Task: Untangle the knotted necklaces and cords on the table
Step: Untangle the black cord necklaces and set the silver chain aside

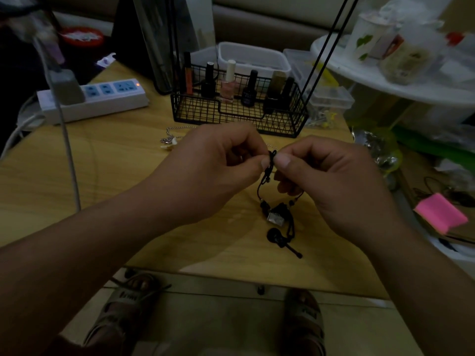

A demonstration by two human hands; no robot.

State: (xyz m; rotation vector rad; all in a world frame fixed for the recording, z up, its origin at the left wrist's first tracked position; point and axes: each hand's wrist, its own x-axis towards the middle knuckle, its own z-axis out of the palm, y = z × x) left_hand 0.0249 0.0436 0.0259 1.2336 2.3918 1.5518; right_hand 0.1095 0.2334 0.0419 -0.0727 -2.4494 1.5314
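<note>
A black cord necklace [276, 214] with dark beads and a silver pendant hangs over the wooden table [102, 163]. Its knotted top sits between my two hands. My left hand [213, 173] pinches the knot from the left with thumb and fingertips. From the right, my right hand [331, 181] pinches the same knot. The cord's lower end, with a round black piece, lies on the table. A thin silver chain necklace [168, 140] with a pale pendant lies behind my left hand, partly hidden by it.
A black wire basket [239, 111] with several nail polish bottles stands behind my hands. A white power strip [97, 98] lies at the back left, with cables hanging down the left side. Clear plastic boxes [331, 96], a pink pad [440, 213] and clutter fill the right.
</note>
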